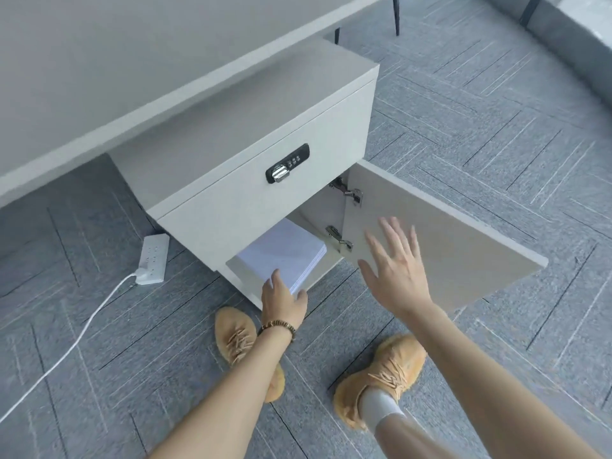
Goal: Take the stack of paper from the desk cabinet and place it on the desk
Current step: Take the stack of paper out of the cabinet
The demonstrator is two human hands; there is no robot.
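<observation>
A white stack of paper (283, 251) lies in the lower compartment of the pale grey desk cabinet (251, 134), under the grey desk (99, 54). The cabinet door (440, 240) hangs open to the right. My left hand (281, 298) grips the stack's near corner, thumb on top and fingers under the edge. Spread wide with nothing in it, my right hand (394, 270) hovers in front of the open door's inner face.
A drawer front with a black combination lock (287, 164) sits above the compartment. A white power strip (153, 260) and its cable lie on the grey carpet at left. My two feet in tan shoes (381, 376) stand just before the cabinet.
</observation>
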